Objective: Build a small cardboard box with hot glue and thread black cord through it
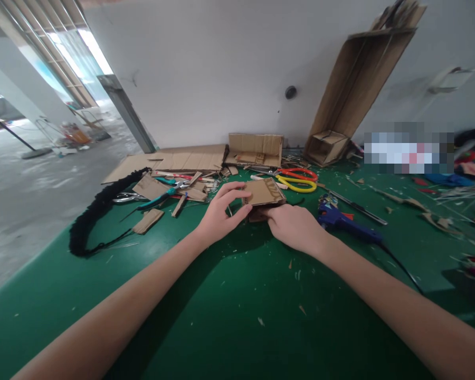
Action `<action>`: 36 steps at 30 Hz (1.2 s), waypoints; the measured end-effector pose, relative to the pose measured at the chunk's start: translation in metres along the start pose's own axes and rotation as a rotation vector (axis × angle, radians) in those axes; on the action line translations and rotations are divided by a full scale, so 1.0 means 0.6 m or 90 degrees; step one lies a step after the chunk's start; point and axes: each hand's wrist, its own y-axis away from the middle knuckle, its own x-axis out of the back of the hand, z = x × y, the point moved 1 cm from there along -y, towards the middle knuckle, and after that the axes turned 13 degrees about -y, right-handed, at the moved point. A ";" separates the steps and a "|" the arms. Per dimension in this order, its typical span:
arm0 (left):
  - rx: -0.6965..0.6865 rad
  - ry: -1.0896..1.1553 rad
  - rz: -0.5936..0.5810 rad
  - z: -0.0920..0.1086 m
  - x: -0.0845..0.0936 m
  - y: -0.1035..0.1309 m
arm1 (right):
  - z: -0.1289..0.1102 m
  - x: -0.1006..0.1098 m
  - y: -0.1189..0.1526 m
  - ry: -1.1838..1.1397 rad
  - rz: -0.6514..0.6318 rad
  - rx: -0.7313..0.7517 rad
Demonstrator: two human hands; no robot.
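A small cardboard box (pixel 261 192) with brown printing on its top is between my hands, over the middle of the green table. My left hand (pixel 226 210) grips its left side, thumb in front and fingers along the top edge. At the box's front opening is my right hand (pixel 295 224), its curled fingers partly inside or under the top panel and mostly hidden. Just beyond the box lie scissors with red and yellow handles (pixel 298 182). A blue glue gun (pixel 346 224) rests right of my right hand, its cord trailing toward me.
Left of the box are teal-handled pliers (pixel 162 198), cardboard scraps (pixel 148 220) and a black fuzzy strip (pixel 91 216). A tall cardboard structure (pixel 360 84) leans on the wall at the back right. A craft knife (pixel 356 207) lies beyond the glue gun. Cardboard sheets (pixel 190 158) line the wall.
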 end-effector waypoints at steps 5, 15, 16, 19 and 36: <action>0.002 0.000 -0.003 0.000 0.001 -0.001 | 0.003 0.001 0.003 -0.027 0.007 0.002; 0.007 -0.004 -0.007 0.000 0.001 -0.001 | 0.003 0.007 0.015 0.039 0.007 0.030; 0.007 -0.007 -0.006 0.000 0.000 -0.001 | 0.003 0.006 0.014 0.034 0.005 0.032; 0.002 -0.013 -0.002 0.001 -0.001 0.000 | 0.002 0.005 0.009 0.031 -0.001 0.037; 0.003 -0.013 -0.007 0.000 -0.002 -0.001 | 0.002 -0.002 -0.001 0.057 0.022 0.028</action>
